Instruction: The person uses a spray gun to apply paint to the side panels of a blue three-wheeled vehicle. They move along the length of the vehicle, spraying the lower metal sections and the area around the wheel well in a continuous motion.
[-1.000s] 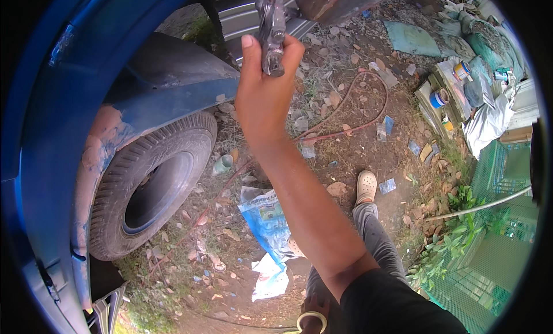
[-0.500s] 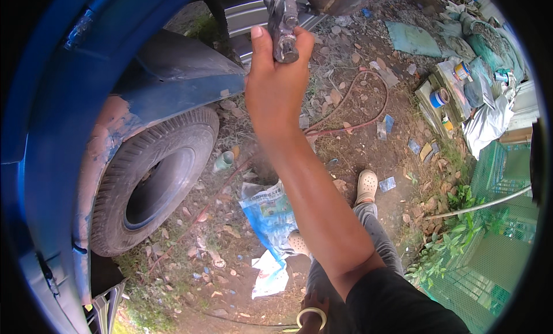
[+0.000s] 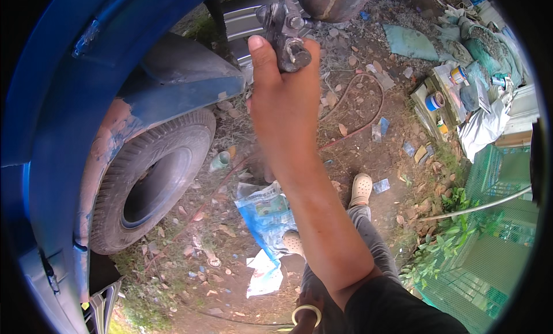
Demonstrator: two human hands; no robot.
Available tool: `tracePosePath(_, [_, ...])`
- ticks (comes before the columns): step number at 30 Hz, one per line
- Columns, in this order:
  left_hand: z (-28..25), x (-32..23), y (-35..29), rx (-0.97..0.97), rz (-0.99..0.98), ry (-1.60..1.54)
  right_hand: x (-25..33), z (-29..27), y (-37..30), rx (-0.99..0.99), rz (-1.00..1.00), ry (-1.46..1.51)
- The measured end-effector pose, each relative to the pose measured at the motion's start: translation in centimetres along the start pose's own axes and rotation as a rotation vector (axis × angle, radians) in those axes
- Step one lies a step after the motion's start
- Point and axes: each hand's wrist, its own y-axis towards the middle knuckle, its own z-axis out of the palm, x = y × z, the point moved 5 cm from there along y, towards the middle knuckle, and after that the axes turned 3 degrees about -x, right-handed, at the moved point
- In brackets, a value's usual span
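A grimy metal spray gun (image 3: 282, 37) with a rounded cup (image 3: 337, 1) on its side is gripped in my right hand (image 3: 285, 92), raised at the top middle. The thumb lies along its left side; the other fingers wrap out of sight. To the left is a blue vehicle's body panel (image 3: 173, 95), with a pinkish filler patch (image 3: 112, 126) along the wheel arch. My left hand (image 3: 311, 298) hangs low beside my leg, a cream ring (image 3: 308, 315) around its wrist. Shadow and its small size hide what its fingers do.
A tyre (image 3: 193, 138) stands under the arch. A reddish hose (image 3: 374, 115) loops over leaf-strewn ground. A blue-and-white plastic sack (image 3: 265, 213) lies by my feet. Paint cans (image 3: 435, 100) stand on boards at right, near stuffed sacks (image 3: 489, 46) and green mesh (image 3: 495, 213).
My right hand and the spray gun have shifted slightly down and right, and the gun has turned a little. The surroundings have shifted slightly in view.
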Motion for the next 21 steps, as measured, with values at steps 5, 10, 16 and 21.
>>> tracePosePath(5, [-0.3, -0.3, 0.1, -0.021, -0.005, 0.012, 0.5, 0.5, -0.7, 0.078, 0.100, 0.021])
tracePosePath(10, [-0.5, -0.7, 0.3, -0.032, -0.007, -0.019, 0.7, 0.2, -0.6, 0.104, 0.161, 0.021])
tracePosePath(16, [0.0, -0.8, 0.1, -0.086, 0.016, 0.023, 0.4, -3.2, 1.5, -0.099, 0.001, -0.016])
tracePosePath(21, [0.2, -0.2, 0.0, -0.051, -0.027, -0.004, -1.5, -3.6, 0.1, -0.140, 0.026, -0.121])
